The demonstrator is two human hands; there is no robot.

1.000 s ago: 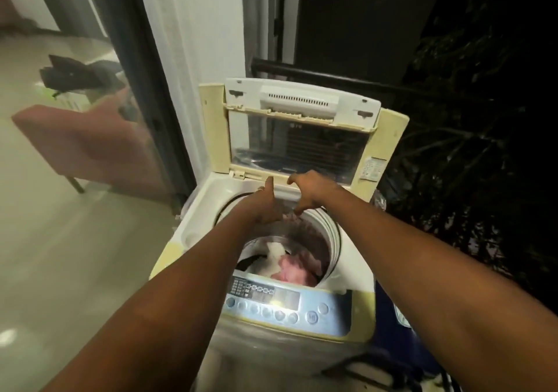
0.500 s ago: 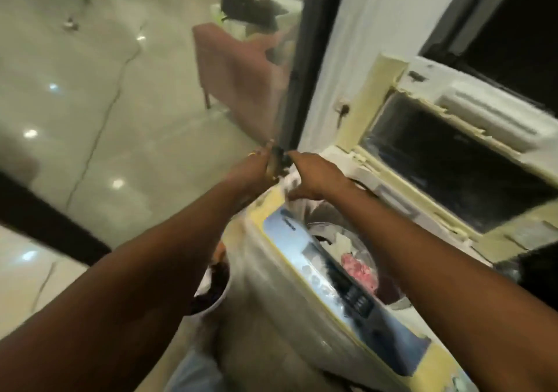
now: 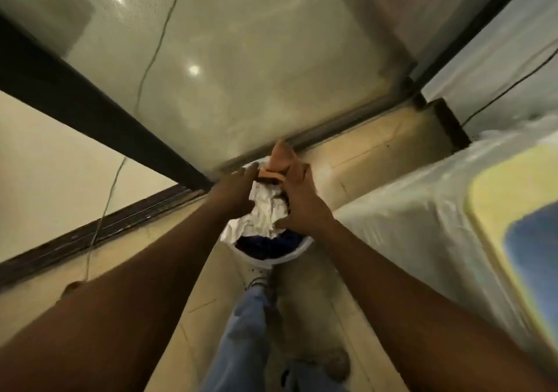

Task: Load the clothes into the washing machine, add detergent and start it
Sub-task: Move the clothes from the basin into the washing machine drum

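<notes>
Head view, straight down: where are the clothes?
— In the white bucket [image 3: 271, 260] on the floor [image 3: 356, 156]. A crumpled white garment [image 3: 265, 213] tops dark blue ones [image 3: 265, 245].
— And the hands?
— Either side of it; its length runs away from the person. The left hand [image 3: 234, 193] presses with straight fingers; the right hand [image 3: 302, 204] pinches the edge, thumb beneath.
— The washing machine [image 3: 422, 231]?
— Off to the right, nearer the right hand, so I'd judge the lift goes up and rightward.

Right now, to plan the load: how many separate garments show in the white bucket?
3: crumpled white cloth on top, dark blue cloth beneath it, peach cloth at the far side. More may be hidden.
</notes>
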